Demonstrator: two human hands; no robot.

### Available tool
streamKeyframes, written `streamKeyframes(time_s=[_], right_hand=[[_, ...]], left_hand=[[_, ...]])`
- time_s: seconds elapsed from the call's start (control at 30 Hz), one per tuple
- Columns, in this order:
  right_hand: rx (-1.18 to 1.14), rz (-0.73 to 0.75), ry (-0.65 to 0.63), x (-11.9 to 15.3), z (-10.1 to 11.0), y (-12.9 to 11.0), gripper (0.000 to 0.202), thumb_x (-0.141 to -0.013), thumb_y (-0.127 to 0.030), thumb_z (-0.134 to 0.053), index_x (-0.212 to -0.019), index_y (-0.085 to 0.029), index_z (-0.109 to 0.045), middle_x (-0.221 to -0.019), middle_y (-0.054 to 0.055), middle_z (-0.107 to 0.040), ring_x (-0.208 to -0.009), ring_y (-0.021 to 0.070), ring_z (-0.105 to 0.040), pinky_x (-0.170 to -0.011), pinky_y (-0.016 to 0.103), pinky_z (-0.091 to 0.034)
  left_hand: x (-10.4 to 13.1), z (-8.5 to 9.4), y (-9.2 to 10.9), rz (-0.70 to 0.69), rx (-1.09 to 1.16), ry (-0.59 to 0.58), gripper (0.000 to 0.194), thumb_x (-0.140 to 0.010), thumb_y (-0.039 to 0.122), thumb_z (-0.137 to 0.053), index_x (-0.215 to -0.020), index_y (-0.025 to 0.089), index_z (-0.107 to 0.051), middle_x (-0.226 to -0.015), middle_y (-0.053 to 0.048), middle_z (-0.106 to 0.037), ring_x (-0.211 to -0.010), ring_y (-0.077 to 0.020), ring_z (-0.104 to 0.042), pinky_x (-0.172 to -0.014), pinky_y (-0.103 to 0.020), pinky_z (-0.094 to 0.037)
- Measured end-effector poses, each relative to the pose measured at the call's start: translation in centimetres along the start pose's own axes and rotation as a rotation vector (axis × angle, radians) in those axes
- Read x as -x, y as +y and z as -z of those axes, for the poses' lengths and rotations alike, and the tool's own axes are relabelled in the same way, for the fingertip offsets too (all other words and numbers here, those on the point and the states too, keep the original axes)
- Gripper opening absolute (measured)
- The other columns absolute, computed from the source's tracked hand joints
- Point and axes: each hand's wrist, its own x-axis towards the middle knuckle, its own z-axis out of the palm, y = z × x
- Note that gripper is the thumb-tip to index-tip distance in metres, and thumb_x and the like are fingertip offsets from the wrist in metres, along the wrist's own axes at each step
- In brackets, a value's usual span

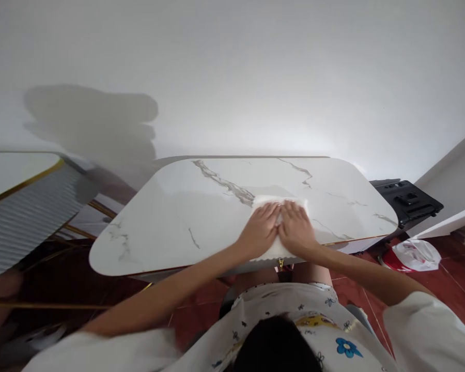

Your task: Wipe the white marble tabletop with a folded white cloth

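Note:
A white cloth (275,252) lies spread on the white marble-patterned tabletop (166,217), close to its front edge. Flat on the cloth rests my left hand (260,228), fingers stretched forward. My right hand (296,227) presses beside it in the same way, the two hands touching at the thumbs. Neither hand has its fingers wrapped around the cloth. Parts of the cloth under both palms are hidden. A small gold knob (280,263) shows below the table's front edge, under the cloth.
Behind the tabletop rises a plain white wall (256,93). A second table with a gold edge (27,181) and ribbed side stands at left. A black case (411,200) sits at right, near a red-and-white plastic bag (416,254) on the red tiled floor (459,276).

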Motion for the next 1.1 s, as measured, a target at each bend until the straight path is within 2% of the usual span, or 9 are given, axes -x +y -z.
streamKeyframes(time_s=[0.1,0.27,0.33,0.43,0.57,0.7,0.8,0.97,1.1], right_hand=[[-0.103,0.103,-0.096,-1.8,-1.1,-6.1,0.059,-0.088,-0.029,-0.04,-0.139,0.0,-0.04,-0.149,0.022,-0.034,-0.14,0.0353,-0.026,-0.112,0.055,-0.021],[-0.137,0.384,-0.112,-5.0,-3.5,-15.4,0.061,-0.09,-0.034,-0.042,-0.138,0.005,-0.04,-0.147,0.024,-0.037,-0.137,0.036,-0.029,-0.112,0.05,-0.02],[-0.138,0.458,-0.103,-6.5,-4.7,-18.4,0.062,-0.09,-0.037,-0.043,-0.137,0.004,-0.04,-0.146,0.024,-0.039,-0.136,0.035,-0.032,-0.111,0.049,-0.022],[-0.167,0.504,-0.067,-9.1,-6.7,-21.5,0.06,-0.092,-0.038,-0.041,-0.135,0.003,-0.043,-0.143,0.023,-0.042,-0.134,0.033,-0.035,-0.109,0.047,-0.024],[-0.204,0.512,-0.002,-13.4,-9.0,-23.0,0.054,-0.092,-0.036,-0.044,-0.13,0.002,-0.048,-0.138,0.022,-0.049,-0.129,0.0308,-0.039,-0.107,0.045,-0.028],[-0.233,0.515,0.026,-17.9,-10.7,-22.5,0.045,-0.092,-0.032,-0.045,-0.124,-0.001,-0.054,-0.132,0.019,-0.054,-0.125,0.0282,-0.043,-0.104,0.042,-0.031],[-0.246,0.475,0.044,-21.0,-11.9,-21.9,0.042,-0.092,-0.03,-0.046,-0.122,-0.003,-0.055,-0.131,0.019,-0.055,-0.124,0.0269,-0.044,-0.103,0.04,-0.033],[-0.242,0.423,0.076,-25.2,-13.8,-21.0,0.041,-0.091,-0.028,-0.046,-0.122,-0.004,-0.056,-0.131,0.017,-0.056,-0.125,0.0259,-0.044,-0.105,0.039,-0.031],[-0.232,0.398,0.092,-28.3,-14.7,-20.1,0.04,-0.09,-0.026,-0.046,-0.121,-0.005,-0.058,-0.132,0.016,-0.056,-0.125,0.0252,-0.044,-0.105,0.038,-0.03]], left_hand=[[5.0,1.8,-4.3,0.121,-0.053,0.033,0.057,-0.09,0.03,-0.022,-0.142,0.016,-0.04,-0.15,-0.005,-0.037,-0.14,-0.0204,-0.031,-0.117,-0.041,-0.024],[13.1,4.8,-11.7,0.355,-0.126,0.146,0.059,-0.087,0.036,-0.022,-0.143,0.023,-0.039,-0.148,-0.001,-0.041,-0.138,-0.0194,-0.035,-0.116,-0.039,-0.026],[15.1,6.1,-14.3,0.447,-0.139,0.177,0.058,-0.086,0.036,-0.022,-0.141,0.029,-0.04,-0.146,0.003,-0.043,-0.137,-0.0179,-0.037,-0.115,-0.038,-0.027],[16.2,7.6,-17.9,0.508,-0.142,0.219,0.059,-0.083,0.036,-0.025,-0.139,0.027,-0.043,-0.144,0.003,-0.047,-0.135,-0.0179,-0.04,-0.115,-0.035,-0.029],[14.7,8.4,-22.5,0.508,-0.141,0.239,0.06,-0.08,0.033,-0.027,-0.135,0.02,-0.047,-0.142,-0.002,-0.049,-0.134,-0.0197,-0.041,-0.115,-0.038,-0.029],[11.5,8.4,-27.1,0.473,-0.147,0.291,0.059,-0.078,0.031,-0.028,-0.13,0.016,-0.053,-0.14,-0.007,-0.051,-0.132,-0.023,-0.044,-0.114,-0.042,-0.03],[8.9,8.4,-30.1,0.434,-0.13,0.275,0.058,-0.079,0.032,-0.028,-0.128,0.017,-0.054,-0.139,-0.007,-0.052,-0.131,-0.0224,-0.044,-0.114,-0.043,-0.031],[5.1,8.4,-34.1,0.406,-0.096,0.293,0.056,-0.081,0.031,-0.029,-0.129,0.018,-0.054,-0.137,-0.005,-0.055,-0.131,-0.0213,-0.044,-0.114,-0.041,-0.032],[2.2,8.0,-36.3,0.414,-0.097,0.311,0.054,-0.082,0.027,-0.03,-0.129,0.016,-0.054,-0.14,-0.006,-0.051,-0.132,-0.0207,-0.044,-0.115,-0.04,-0.03]])
